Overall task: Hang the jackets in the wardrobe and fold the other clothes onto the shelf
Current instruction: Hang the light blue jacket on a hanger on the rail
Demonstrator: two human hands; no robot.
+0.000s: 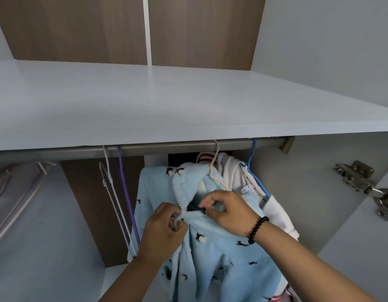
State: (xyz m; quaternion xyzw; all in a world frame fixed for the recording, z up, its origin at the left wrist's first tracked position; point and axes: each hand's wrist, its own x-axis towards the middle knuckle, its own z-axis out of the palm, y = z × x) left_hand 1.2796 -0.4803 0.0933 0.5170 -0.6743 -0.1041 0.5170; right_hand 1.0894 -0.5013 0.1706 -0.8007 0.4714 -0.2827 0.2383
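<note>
Between both hands hangs a fluffy pale-blue fleece jacket (210, 253): left hand (164, 227) pinches its collar edge, right hand (230, 212) pinches what seems a dark button.

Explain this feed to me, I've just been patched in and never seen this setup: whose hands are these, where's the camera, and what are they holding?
There is no robot here. One wide-angle camera sits on a person's head and looks forward and down into an open wardrobe, so the two bare hands are the wearer's own.

The left hand pinches the front edge of a light blue fleece jacket just below its collar. The right hand, with a black bead bracelet on the wrist, pinches the opposite edge, apparently at a small dark fastener.

The jacket hangs on a cream hanger hooked over the metal rail. Behind it, a white garment hangs on a blue hanger. To the left hang empty white and purple hangers. The pale shelf above the rail shows no clothes.
</note>
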